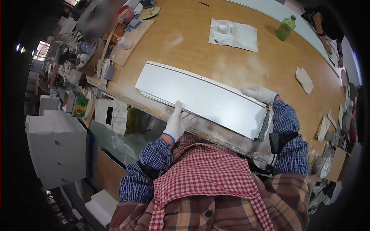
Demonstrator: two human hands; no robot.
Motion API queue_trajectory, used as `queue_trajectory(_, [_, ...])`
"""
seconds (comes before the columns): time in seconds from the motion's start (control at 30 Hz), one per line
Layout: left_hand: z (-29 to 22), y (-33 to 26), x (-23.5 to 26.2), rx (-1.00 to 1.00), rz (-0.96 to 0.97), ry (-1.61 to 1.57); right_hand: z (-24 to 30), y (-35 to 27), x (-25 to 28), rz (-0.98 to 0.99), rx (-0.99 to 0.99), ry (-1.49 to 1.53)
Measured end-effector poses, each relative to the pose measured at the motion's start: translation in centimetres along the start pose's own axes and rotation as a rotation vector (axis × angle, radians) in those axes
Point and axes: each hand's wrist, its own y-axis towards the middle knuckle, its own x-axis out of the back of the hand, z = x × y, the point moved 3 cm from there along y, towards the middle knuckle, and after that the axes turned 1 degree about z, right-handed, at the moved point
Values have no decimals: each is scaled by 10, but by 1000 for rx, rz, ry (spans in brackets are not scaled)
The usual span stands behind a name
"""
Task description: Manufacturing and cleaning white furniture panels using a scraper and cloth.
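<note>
Head view: our white-gloved left hand [177,121] and right hand [263,94] touch long, flat white boards [198,100]; we can't tell if they grip. We should nudge edges even.

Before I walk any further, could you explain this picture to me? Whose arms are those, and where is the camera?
There's no robot here, just a person in white gloves. The one picture comes from a wide fisheye camera on their head, looking down, so straight edges bend near the rim. Their left hand touches the near edge of a stack of long white panels; their right hand is at its right end. Whether either grips firmly, I can't tell. The stack lies on a tan worktable. Farther back are a stained white sheet and a green bottle. Another person's arm shows at upper right.
</note>
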Motion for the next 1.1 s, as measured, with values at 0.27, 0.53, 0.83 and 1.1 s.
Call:
queue_trajectory(0.27, [9, -5, -9, -71, -91, -91, 10, -8, -15, 147, -6, -87])
queue_trajectory(0.53, [43, -12, -45, -42, 3, -177, -31, -96, -28, 55, -50, 17])
queue_trajectory(0.83, [20, 6, 14, 20, 215, 445, 31, -189, -255, -376, -308, 633])
queue_trajectory(1.1, [-19, 51, -62, -250, 385, 1225, 114, -150, -350, -646, -381, 705])
